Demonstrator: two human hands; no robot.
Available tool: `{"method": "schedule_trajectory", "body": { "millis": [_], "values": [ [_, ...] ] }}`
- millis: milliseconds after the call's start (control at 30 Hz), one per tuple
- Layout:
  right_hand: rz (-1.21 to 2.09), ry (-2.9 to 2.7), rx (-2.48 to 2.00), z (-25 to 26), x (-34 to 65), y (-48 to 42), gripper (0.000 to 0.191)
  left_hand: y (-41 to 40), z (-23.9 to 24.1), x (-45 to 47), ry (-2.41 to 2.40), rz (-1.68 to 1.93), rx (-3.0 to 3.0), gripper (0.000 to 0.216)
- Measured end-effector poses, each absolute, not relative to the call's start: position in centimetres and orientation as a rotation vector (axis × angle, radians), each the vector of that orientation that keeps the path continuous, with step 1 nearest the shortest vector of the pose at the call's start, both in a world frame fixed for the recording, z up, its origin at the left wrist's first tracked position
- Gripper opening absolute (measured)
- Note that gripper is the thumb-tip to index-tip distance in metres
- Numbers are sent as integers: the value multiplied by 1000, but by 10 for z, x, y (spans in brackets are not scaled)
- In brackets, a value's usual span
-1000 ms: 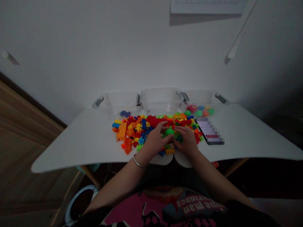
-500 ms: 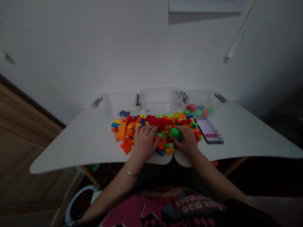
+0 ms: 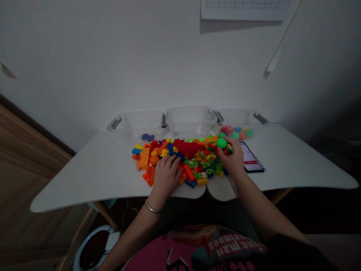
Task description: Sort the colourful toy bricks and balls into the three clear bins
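Note:
A bright green ball is held in the fingertips of my right hand, above the right side of a pile of plastic building bricks. My left hand rests on the near-left part of the pile with its fingers apart. A dark blue piece lies at its fingertips; whether they touch it I cannot tell. Close to that hand are an orange ball and a red brick. The palm hides some bricks beneath it.
Behind the pile stand three clear bins: the left bin has blue-purple pieces, the middle bin is see-through, and the right bin holds several coloured balls. A phone lies right of the pile on the white table.
My right hand has moved right and away from me, carrying the green ball from the pile toward the right bin. My left hand has shifted slightly left and nearer, uncovering the dark blue piece.

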State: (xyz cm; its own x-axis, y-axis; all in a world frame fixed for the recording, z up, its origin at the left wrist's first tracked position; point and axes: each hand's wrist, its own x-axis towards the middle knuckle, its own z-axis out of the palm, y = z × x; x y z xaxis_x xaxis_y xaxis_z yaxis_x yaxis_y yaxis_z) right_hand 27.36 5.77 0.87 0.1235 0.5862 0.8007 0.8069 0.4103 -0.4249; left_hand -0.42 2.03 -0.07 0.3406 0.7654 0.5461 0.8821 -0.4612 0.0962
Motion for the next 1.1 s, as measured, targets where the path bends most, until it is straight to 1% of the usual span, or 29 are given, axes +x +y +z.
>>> {"method": "schedule_trajectory", "body": {
  "millis": [133,267,400,567,667,800,933,1100],
  "values": [
    [-295,-1387,-1399,50,314,97,44,20,-1,-5,-1454,-779,-2449,34],
    [-292,-1435,-1583,75,337,133,44,19,0,-4,-1485,-774,-2432,30],
    [-190,-1449,-1876,74,341,151,44,19,-1,-3,-1482,-789,-2428,29],
    [-246,-1567,-2015,65,343,161,39,20,-1,-4,-1477,-788,-2436,29],
    [-292,-1657,-2078,62,347,163,43,20,-1,-4,-1481,-783,-2440,30],
    [-349,-1705,-1938,63,350,156,41,20,-2,-4,-1485,-792,-2436,29],
    [-390,-1713,-1572,63,332,130,31,21,-2,-4,-1491,-800,-2437,29],
    [-302,-1888,-1226,41,285,73,25,21,-2,-4,-1492,-795,-2435,29]
  ]
}}
